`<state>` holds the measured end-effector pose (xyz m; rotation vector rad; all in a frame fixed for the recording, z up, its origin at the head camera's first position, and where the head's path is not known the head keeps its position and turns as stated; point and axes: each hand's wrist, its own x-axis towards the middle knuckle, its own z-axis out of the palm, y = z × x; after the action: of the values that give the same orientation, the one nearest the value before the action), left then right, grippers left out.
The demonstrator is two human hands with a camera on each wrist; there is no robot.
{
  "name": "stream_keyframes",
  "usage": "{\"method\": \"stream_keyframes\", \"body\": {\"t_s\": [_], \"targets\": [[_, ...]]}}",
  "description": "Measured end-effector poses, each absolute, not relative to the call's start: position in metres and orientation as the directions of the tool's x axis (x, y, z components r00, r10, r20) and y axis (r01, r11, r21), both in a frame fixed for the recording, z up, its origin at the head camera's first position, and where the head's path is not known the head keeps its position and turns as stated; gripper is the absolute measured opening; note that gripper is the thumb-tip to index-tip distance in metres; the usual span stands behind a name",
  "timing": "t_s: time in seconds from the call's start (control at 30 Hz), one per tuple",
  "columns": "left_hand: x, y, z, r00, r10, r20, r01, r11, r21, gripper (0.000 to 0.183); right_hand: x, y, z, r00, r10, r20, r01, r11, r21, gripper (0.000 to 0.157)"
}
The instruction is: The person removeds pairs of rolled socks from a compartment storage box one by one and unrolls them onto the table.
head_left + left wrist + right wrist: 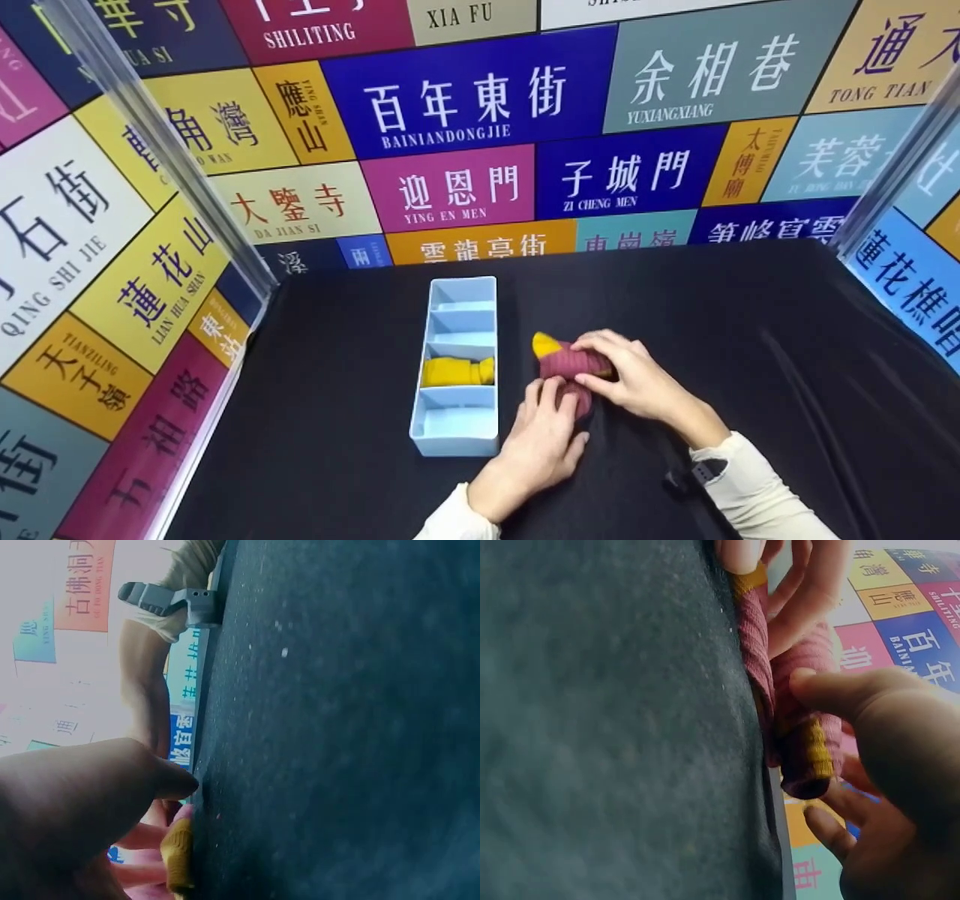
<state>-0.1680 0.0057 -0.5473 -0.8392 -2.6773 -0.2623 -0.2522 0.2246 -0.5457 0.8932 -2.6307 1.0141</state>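
Left hand (pixel 541 439): your fingers bend over the sock's near part, thumb spread away; best press it flat.
Right hand (pixel 631 375): your thumb and fingers pinch the rolled part; tighten evenly.
Maroon-and-yellow ribbed sock (pixel 561 365): on black cloth (pixel 337 420), right of the box; align its edges.
Light-blue four-compartment box (pixel 454 447): yellow sock (pixel 450 373) in the second compartment from near.

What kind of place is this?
Probably a staged recording booth: a table under black cloth, a backdrop of colourful sign-like name panels, and a clear corner post.
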Motion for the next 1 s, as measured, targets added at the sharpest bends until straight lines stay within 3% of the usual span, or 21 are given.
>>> {"method": "stream_keyframes", "body": {"t_s": [0.27,0.53,0.67,0.9,1.0], "targets": [[-0.169,0.007,-0.549,-0.761,0.527,0.377,0.581,0.813,0.037,0.045,-0.255,0.224,-0.544,-0.81,-0.44,0.387,-0.585,0.567,-0.581,0.048],[-0.167,0.007,-0.543,-0.776,0.543,0.32,0.567,0.824,-0.022,0.072,-0.255,0.218,-0.544,-0.833,-0.405,0.377,-0.55,0.527,-0.648,0.027],[-0.169,0.006,-0.54,-0.775,0.562,0.29,0.575,0.817,-0.046,0.066,-0.255,0.215,-0.544,-0.842,-0.381,0.383,-0.539,0.551,-0.637,0.031],[-0.173,0.001,-0.542,-0.754,0.576,0.317,0.595,0.803,-0.044,0.057,-0.251,0.213,-0.544,-0.834,-0.37,0.409,-0.549,0.626,-0.554,0.02],[-0.174,0.001,-0.544,-0.736,0.587,0.338,0.616,0.787,-0.025,0.057,-0.249,0.213,-0.545,-0.832,-0.392,0.392,-0.553,0.634,-0.541,0.031]]}}
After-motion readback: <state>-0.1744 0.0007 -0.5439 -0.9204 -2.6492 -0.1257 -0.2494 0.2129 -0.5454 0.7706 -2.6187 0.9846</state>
